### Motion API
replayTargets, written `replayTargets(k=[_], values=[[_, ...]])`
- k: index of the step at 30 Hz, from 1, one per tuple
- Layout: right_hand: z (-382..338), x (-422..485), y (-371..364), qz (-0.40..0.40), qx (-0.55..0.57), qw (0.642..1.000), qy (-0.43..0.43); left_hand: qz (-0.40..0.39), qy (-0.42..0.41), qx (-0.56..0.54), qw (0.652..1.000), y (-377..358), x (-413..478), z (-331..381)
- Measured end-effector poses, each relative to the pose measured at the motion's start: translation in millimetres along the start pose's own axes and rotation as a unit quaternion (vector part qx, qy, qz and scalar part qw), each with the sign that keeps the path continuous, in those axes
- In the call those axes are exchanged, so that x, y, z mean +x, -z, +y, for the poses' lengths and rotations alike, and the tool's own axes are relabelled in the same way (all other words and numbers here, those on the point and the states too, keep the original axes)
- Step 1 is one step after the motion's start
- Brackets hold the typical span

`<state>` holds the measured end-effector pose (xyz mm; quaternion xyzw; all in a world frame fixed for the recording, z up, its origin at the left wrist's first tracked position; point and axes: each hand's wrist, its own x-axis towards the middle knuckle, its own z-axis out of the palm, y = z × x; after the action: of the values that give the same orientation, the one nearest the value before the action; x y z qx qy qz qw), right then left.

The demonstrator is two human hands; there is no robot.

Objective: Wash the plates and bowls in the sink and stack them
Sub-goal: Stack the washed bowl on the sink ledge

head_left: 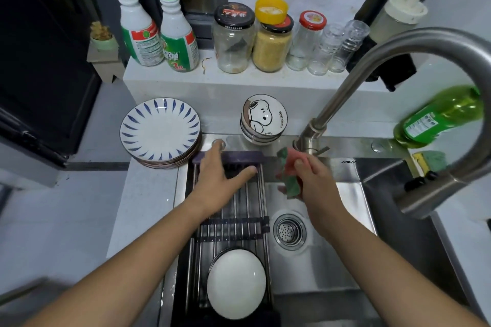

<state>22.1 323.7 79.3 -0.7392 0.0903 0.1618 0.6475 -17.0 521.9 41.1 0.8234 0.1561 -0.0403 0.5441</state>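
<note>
Washing seemingly near its end, one dish on the rack

The stainless steel sink (332, 260) shows no crockery in its open basin, and no water can be seen falling from the curved brushed-steel faucet (398, 45). A roll-up rack of steel rods (239, 207) covers the sink's left half. On the counter just left of it sits the stack of white plates with blue leaf strokes round the rim (160, 131). A plain white upturned dish (236, 283) lies on the near end of the rack. The stack of white bowls printed with a cartoon dog (263, 118) stands on the sink's back ledge.

The left hand (220, 172) is spread flat above the far end of the rack, fingers straight, holding nothing. The right hand (316, 178) curls its fingers round a red and green cloth (288, 167) near the faucet base.

The step looks like finishing up. The next move probably calls for setting the cloth down and carrying the white dish to its matching stack.

Whether that dish is a plate or a bowl is hard to tell, and something dark lies under it. The faucet head hides the sink's right side. Neither stack can be counted. Contact between the left fingertips and the rods cannot be judged.
</note>
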Motion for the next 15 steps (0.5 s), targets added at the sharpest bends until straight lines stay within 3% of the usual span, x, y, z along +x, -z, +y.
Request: replayTargets(k=[3,7,10,15], values=[[31.8,-47.5,7.6,-0.055,-0.044,0.996,-0.049,-0.065,0.082,-0.082,0.991,7.3,-68.1,-19.7],[67.2,-84.3,13.2,-0.079,-0.094,0.988,-0.089,-0.086,0.148,-0.11,0.979,0.5,-138.9,-56.0],[79.9,-100.2,8.6,-0.101,-0.133,0.984,-0.061,-0.131,0.133,-0.124,0.974,-7.4,-175.0,-64.5],[81.4,-118.3,-3.7,-0.12,-0.133,0.983,-0.028,-0.193,0.064,-0.009,0.979,-13.3,-195.8,-93.6]])
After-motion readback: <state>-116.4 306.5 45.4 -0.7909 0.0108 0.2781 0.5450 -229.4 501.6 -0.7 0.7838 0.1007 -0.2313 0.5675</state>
